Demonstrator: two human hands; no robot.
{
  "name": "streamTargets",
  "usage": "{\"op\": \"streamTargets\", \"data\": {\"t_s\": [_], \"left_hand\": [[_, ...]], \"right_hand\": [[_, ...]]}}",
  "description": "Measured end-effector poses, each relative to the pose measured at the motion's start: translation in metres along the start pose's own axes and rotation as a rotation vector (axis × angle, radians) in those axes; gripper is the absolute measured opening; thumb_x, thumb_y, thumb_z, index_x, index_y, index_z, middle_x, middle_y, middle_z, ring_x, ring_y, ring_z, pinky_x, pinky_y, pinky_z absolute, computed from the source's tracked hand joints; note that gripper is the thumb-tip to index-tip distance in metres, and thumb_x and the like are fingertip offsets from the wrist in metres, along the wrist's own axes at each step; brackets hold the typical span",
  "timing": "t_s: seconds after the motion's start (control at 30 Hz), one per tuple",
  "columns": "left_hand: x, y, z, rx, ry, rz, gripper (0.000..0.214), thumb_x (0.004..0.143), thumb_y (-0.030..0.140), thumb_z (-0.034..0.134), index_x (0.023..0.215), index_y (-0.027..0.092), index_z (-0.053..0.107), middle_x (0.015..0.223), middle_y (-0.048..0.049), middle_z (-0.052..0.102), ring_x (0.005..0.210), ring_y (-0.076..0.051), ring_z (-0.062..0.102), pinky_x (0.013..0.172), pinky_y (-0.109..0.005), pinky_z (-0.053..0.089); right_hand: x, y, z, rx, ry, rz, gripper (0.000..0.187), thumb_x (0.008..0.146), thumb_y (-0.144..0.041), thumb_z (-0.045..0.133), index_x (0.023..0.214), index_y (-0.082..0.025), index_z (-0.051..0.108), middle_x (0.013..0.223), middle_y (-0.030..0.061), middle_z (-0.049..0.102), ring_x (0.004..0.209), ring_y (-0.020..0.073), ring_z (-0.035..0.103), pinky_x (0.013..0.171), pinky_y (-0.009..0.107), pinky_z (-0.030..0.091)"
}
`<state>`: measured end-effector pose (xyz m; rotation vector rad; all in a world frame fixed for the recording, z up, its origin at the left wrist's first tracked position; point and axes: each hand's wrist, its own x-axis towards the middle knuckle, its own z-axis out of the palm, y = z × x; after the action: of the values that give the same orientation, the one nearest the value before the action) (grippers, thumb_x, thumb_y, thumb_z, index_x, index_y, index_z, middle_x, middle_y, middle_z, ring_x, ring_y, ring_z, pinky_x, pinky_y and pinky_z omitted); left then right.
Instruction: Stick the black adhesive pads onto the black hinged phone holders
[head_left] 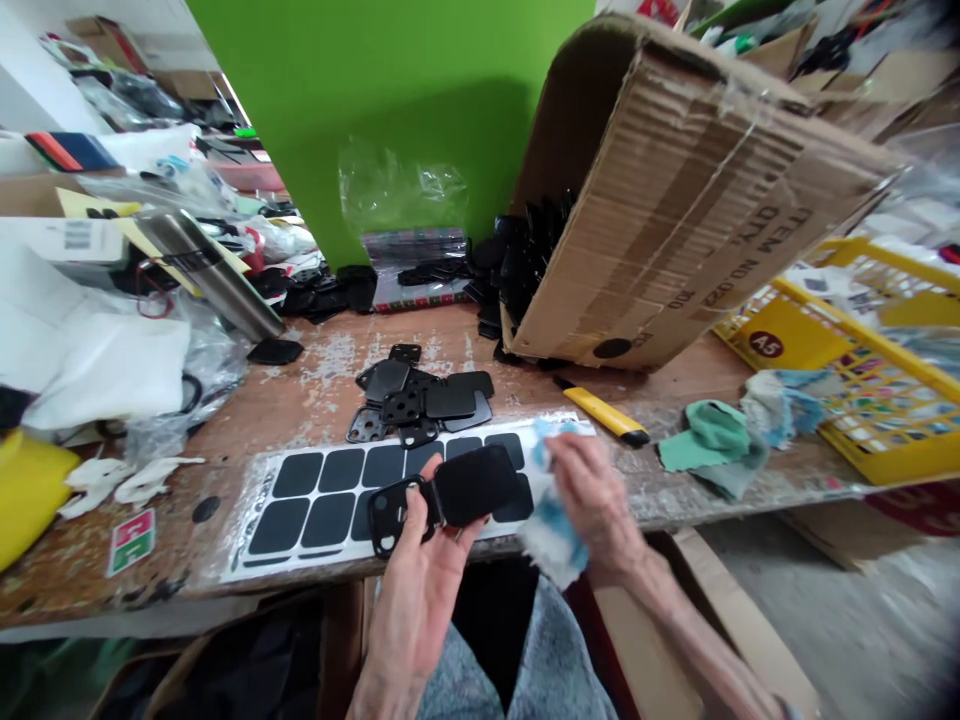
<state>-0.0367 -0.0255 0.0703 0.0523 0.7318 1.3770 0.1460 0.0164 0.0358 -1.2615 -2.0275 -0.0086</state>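
Fingers [429, 472] of the left hand [416, 600] are closed around a black perforated plate [471, 487], held just above a sheet of black pads [322, 492] on the worktop [142, 570]. Right-hand fingers [577, 470] grip a blue-and-white rag [559, 545] beside the plate.

Workshop, paint-worn workbench [300, 425], piled black plates [424, 400]

The paint-flecked wooden surface [300, 410] carries a sheet of black pads [315, 510] on white backing. From that sheet, a heap of black plates [420, 400] lies at 12 o'clock, a tilted cardboard box [675, 210] at 1, a yellow box cutter [604, 412] at 2, a green rag [712, 435] and a yellow crate [847, 400] at 3, and a steel flask [210, 275] at 10.
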Motion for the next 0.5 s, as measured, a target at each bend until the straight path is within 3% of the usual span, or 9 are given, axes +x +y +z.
{"op": "streamTargets", "data": {"t_s": [0.1,0.17,0.23,0.3,0.33,0.4,0.5], "left_hand": [[0.002,0.007,-0.004,-0.009,-0.023,0.028,0.041,0.089,0.032,0.043,0.130,0.028,0.043,0.126,-0.0079,0.054,0.120,-0.023,0.045,0.099,-0.038,0.039],[0.003,0.010,-0.008,-0.025,-0.026,0.046,0.040,0.089,0.031,0.043,0.130,0.028,0.043,0.127,-0.0076,0.054,0.120,-0.023,0.045,0.099,-0.038,0.039],[0.005,0.011,-0.010,-0.037,-0.029,0.057,0.040,0.090,0.030,0.041,0.130,0.028,0.043,0.127,-0.0078,0.053,0.121,-0.023,0.044,0.099,-0.038,0.039],[0.006,0.010,-0.011,-0.040,-0.031,0.062,0.039,0.090,0.030,0.040,0.129,0.029,0.043,0.128,-0.0079,0.053,0.121,-0.023,0.044,0.099,-0.038,0.040],[0.006,0.010,-0.011,-0.038,-0.033,0.059,0.039,0.090,0.030,0.040,0.130,0.029,0.043,0.128,-0.0079,0.053,0.121,-0.023,0.044,0.099,-0.039,0.040],[0.006,0.009,-0.010,-0.036,-0.032,0.052,0.040,0.090,0.031,0.041,0.130,0.029,0.042,0.128,-0.0079,0.053,0.121,-0.023,0.044,0.099,-0.039,0.040],[0.006,0.009,-0.010,-0.024,-0.025,0.057,0.041,0.090,0.031,0.042,0.130,0.028,0.042,0.128,-0.0087,0.052,0.121,-0.024,0.044,0.099,-0.040,0.039]], "right_hand": [[-0.002,0.059,-0.036,-0.177,0.037,0.152,0.032,0.087,-0.023,0.045,0.119,-0.022,0.051,0.109,0.0119,0.056,0.102,0.0235,0.052,0.090,0.040,0.043],[-0.005,0.099,-0.062,-0.268,0.120,0.275,0.035,0.087,-0.026,0.044,0.120,-0.018,0.052,0.113,0.0189,0.055,0.111,0.0287,0.046,0.092,0.046,0.035],[-0.010,0.133,-0.081,-0.487,0.194,0.533,0.042,0.083,-0.039,0.048,0.119,-0.018,0.052,0.116,0.0215,0.052,0.116,0.0358,0.040,0.084,0.053,0.030],[-0.016,0.161,-0.093,-0.510,0.204,0.634,0.047,0.076,-0.047,0.055,0.111,-0.016,0.056,0.107,0.0244,0.055,0.111,0.0419,0.042,0.074,0.057,0.028],[-0.018,0.172,-0.096,-0.479,0.190,0.654,0.040,0.072,-0.047,0.059,0.099,-0.017,0.061,0.096,0.0211,0.059,0.102,0.0402,0.049,0.070,0.054,0.030],[-0.022,0.189,-0.101,-0.378,0.158,0.658,0.022,0.067,-0.042,0.064,0.068,-0.020,0.061,0.066,0.0080,0.057,0.072,0.0264,0.058,0.059,0.042,0.032],[-0.024,0.201,-0.113,-0.221,0.227,0.669,0.029,0.065,-0.036,0.067,0.046,-0.020,0.051,0.041,-0.0047,0.039,0.037,0.0085,0.037,0.047,0.030,0.025]]}}
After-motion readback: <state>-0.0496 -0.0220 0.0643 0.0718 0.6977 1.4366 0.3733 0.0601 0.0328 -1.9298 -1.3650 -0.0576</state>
